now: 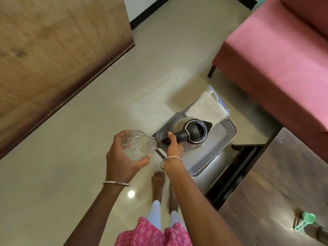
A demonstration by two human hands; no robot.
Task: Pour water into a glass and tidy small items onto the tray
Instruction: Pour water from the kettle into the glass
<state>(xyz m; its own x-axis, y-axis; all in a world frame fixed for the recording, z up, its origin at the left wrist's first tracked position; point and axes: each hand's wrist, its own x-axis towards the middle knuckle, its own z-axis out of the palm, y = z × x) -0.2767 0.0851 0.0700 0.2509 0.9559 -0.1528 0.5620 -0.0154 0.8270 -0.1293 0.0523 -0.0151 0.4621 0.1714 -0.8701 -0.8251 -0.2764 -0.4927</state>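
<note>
My left hand (122, 157) grips a clear drinking glass (139, 144), held tilted above the floor with its mouth toward the kettle. My right hand (173, 145) is closed around the black handle of a steel electric kettle (191, 134) with a black lid. The kettle is over a grey perforated tray (225, 137) that rests on a small low stand. A white folded packet in clear wrap (206, 108) lies at the tray's far end. I cannot tell whether the glass holds water.
A pink upholstered sofa (276, 55) fills the upper right. A dark glossy table (276, 183) is at the lower right with a green plastic object (304, 222) on it. A wooden panel (53, 50) stands at the left. Bare feet (158, 181) stand on the beige floor.
</note>
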